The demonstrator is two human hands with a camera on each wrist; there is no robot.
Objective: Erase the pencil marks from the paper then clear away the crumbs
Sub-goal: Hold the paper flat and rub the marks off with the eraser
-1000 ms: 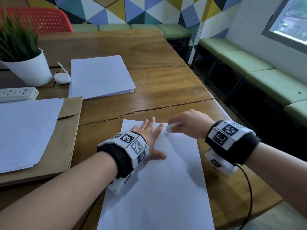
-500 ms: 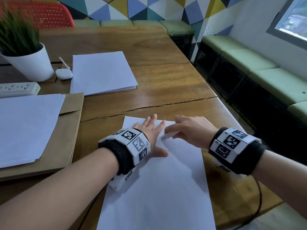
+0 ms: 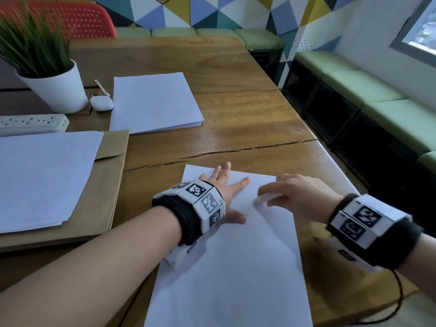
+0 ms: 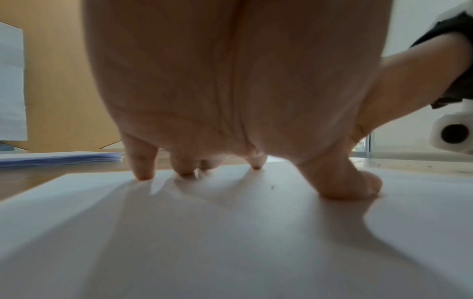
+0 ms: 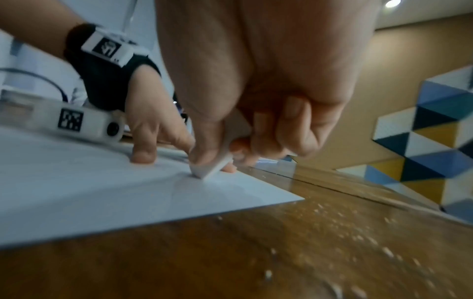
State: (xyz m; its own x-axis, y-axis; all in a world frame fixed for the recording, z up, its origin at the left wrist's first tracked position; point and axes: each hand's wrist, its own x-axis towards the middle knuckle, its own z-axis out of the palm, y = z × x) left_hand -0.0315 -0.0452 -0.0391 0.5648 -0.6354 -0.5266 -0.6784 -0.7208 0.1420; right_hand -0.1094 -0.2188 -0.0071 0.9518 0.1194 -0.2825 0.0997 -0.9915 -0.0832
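A white sheet of paper (image 3: 231,267) lies on the wooden table (image 3: 236,114) in front of me. My left hand (image 3: 226,187) lies flat on its upper left part with fingers spread, pressing it down; the fingertips (image 4: 142,174) touch the paper (image 4: 230,232). My right hand (image 3: 290,197) pinches a white eraser (image 3: 259,200) and holds its corner on the paper near the top right. In the right wrist view the eraser (image 5: 212,168) meets the paper (image 5: 76,192) beside the left hand's thumb (image 5: 143,149). Pale crumbs (image 5: 345,232) are scattered on the wood past the paper's edge. A small dark speck (image 4: 272,187) sits on the sheet.
A stack of white paper (image 3: 153,102) lies further back. At the left are more sheets (image 3: 42,178) on a brown envelope (image 3: 106,197), a power strip (image 3: 30,123), a potted plant (image 3: 54,88) and a white earbud case (image 3: 102,103). The table edge (image 3: 339,171) runs at the right.
My right hand has moved the eraser from the paper's top edge toward me and down the sheet. The left hand has stayed pressed on the paper.
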